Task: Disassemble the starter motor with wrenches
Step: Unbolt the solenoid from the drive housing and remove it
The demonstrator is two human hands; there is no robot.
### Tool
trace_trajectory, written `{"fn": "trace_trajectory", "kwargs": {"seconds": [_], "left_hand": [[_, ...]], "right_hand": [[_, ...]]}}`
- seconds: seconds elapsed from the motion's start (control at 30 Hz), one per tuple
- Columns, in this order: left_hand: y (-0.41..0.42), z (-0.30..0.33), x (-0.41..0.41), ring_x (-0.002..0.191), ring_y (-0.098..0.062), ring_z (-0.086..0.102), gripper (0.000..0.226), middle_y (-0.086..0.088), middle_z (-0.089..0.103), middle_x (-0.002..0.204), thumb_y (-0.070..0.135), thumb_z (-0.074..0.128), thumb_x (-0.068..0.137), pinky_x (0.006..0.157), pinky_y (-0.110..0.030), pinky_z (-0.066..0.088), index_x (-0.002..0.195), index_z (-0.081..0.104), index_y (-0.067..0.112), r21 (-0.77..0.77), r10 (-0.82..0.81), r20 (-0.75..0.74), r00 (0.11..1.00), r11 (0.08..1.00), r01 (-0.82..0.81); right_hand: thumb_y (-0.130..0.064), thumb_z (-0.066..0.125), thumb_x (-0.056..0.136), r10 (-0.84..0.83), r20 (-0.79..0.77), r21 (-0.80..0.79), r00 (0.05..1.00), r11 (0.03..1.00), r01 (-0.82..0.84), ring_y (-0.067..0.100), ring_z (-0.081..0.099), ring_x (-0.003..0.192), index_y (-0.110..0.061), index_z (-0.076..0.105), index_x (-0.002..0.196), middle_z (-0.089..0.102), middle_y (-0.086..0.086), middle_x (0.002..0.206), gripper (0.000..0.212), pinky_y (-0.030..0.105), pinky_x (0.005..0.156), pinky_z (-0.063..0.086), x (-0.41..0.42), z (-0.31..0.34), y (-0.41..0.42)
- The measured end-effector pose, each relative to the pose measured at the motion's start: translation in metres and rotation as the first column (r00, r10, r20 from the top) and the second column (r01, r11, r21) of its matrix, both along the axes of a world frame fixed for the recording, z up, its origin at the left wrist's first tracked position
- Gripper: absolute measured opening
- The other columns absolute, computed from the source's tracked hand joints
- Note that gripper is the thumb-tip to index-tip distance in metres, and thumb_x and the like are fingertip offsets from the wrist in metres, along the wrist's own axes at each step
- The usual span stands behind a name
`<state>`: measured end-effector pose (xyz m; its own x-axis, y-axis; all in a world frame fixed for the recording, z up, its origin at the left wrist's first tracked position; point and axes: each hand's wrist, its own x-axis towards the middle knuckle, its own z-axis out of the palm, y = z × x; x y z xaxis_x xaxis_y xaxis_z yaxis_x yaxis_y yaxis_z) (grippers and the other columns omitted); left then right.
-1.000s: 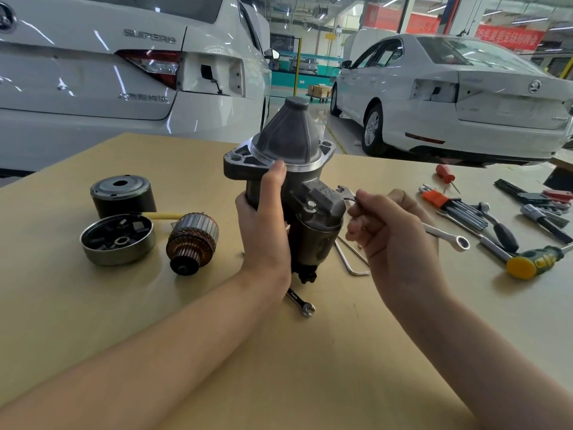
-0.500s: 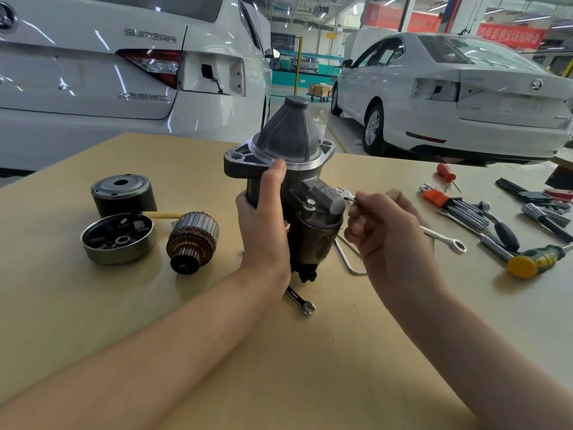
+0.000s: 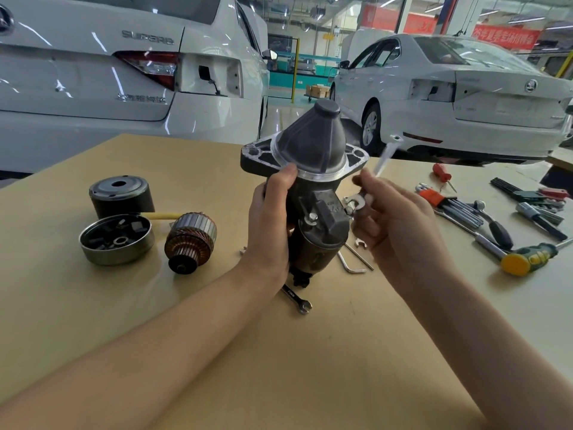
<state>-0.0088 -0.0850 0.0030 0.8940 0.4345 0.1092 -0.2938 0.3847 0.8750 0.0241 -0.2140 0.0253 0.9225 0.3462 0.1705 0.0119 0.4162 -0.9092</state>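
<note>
Left hand (image 3: 269, 231) grips the dark grey cast-metal starter motor (image 3: 313, 193) upright on the tan worktop (image 3: 310, 352). Right hand (image 3: 400, 231), just beside the motor, pinches a slim silver combination wrench (image 3: 359, 201), blurred. Left of the left hand: copper-wound armature (image 3: 189, 240), round steel end cap (image 3: 116, 238), black cylindrical housing (image 3: 121, 195). Below it: a second small wrench (image 3: 297, 298). Right of the right hand: yellow-green screwdriver (image 3: 530, 259).

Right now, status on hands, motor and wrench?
Left hand grips motor upright. Right hand holds wrench, open end at motor's side, handle blurred. Nothing in the way.
</note>
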Motion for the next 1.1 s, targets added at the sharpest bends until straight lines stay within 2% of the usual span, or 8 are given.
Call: {"fn": "trace_trajectory", "kwargs": {"seconds": [0.13,0.23,0.33,0.5,0.7,0.87,1.0,1.1], "left_hand": [[0.002,-0.001,0.001,0.117,-0.039,0.06,0.097,-0.022,0.061,0.126,0.064,0.065,0.052,0.102,-0.059,0.045,0.13,0.053,0.008,-0.03,0.013,-0.014,1.0,0.999,-0.013],[0.001,-0.005,0.001,0.114,-0.032,0.063,0.094,-0.017,0.064,0.123,0.064,0.066,0.054,0.101,-0.054,0.049,0.131,0.052,0.011,-0.056,0.08,0.008,0.997,0.995,-0.079],[0.001,-0.005,0.001,0.115,-0.034,0.062,0.094,-0.02,0.062,0.125,0.061,0.067,0.054,0.1,-0.054,0.049,0.13,0.051,0.009,-0.084,0.116,0.026,0.993,0.99,-0.114],[-0.001,-0.005,0.001,0.116,-0.038,0.06,0.096,-0.025,0.059,0.126,0.06,0.067,0.056,0.099,-0.057,0.049,0.131,0.049,0.004,-0.069,0.113,0.048,0.992,0.992,-0.11],[-0.001,-0.007,0.001,0.114,-0.04,0.06,0.096,-0.027,0.058,0.125,0.061,0.065,0.057,0.089,-0.044,0.054,0.13,0.048,0.0,-0.044,0.122,0.058,0.991,0.992,-0.119],[0.001,-0.006,0.003,0.113,-0.035,0.063,0.094,-0.021,0.062,0.125,0.06,0.067,0.055,0.096,-0.052,0.052,0.131,0.05,0.007,-0.097,0.127,0.044,0.991,0.988,-0.122],[0.002,-0.007,0.005,0.113,-0.034,0.063,0.096,-0.02,0.063,0.125,0.061,0.068,0.054,0.096,-0.05,0.053,0.131,0.05,0.007,-0.105,0.123,0.028,0.992,0.987,-0.12],[0.004,-0.007,0.007,0.115,-0.032,0.063,0.097,-0.017,0.064,0.124,0.063,0.067,0.052,0.101,-0.053,0.048,0.131,0.052,0.009,-0.094,0.091,-0.005,0.996,0.991,-0.091]], "right_hand": [[-0.012,0.052,0.094,-0.063,-0.129,0.212,0.99,0.973,0.09,0.005,0.041,0.037,-0.01,0.053,0.069,0.05,-0.001,0.05,0.025,0.015,0.037,0.034,0.006,0.002,-0.001],[-0.003,0.058,0.086,-0.074,-0.135,0.228,0.988,0.968,0.103,0.006,0.055,0.04,-0.008,0.052,0.074,0.059,0.004,0.051,0.015,0.014,0.037,0.041,0.004,0.0,0.002],[-0.006,0.067,0.07,-0.024,-0.094,0.233,0.995,0.971,0.046,0.01,0.063,0.046,-0.01,0.047,0.075,0.065,0.008,0.056,0.022,0.015,0.039,0.046,0.001,-0.006,0.006],[0.001,0.06,0.08,-0.008,-0.055,0.249,0.998,0.968,0.022,0.01,0.055,0.041,-0.013,0.038,0.062,0.06,0.008,0.054,0.032,0.017,0.04,0.044,-0.001,-0.012,0.01],[0.008,0.055,0.083,-0.056,-0.009,0.25,0.998,0.967,0.057,0.013,0.052,0.04,-0.014,0.041,0.057,0.058,0.007,0.051,0.036,0.018,0.04,0.041,-0.005,-0.014,0.011],[0.008,0.054,0.084,-0.059,-0.037,0.247,0.998,0.967,0.066,0.012,0.05,0.04,-0.015,0.042,0.054,0.058,0.008,0.053,0.04,0.019,0.041,0.041,-0.005,-0.017,0.015],[0.003,0.059,0.084,-0.038,-0.061,0.183,0.997,0.982,0.049,0.01,0.046,0.039,-0.015,0.041,0.056,0.056,0.006,0.051,0.037,0.019,0.041,0.04,-0.002,-0.015,0.012],[-0.005,0.07,0.07,-0.015,-0.092,0.141,0.996,0.99,0.028,0.007,0.042,0.038,-0.015,0.047,0.063,0.054,0.003,0.051,0.026,0.017,0.037,0.038,0.0,-0.009,0.009]]}}
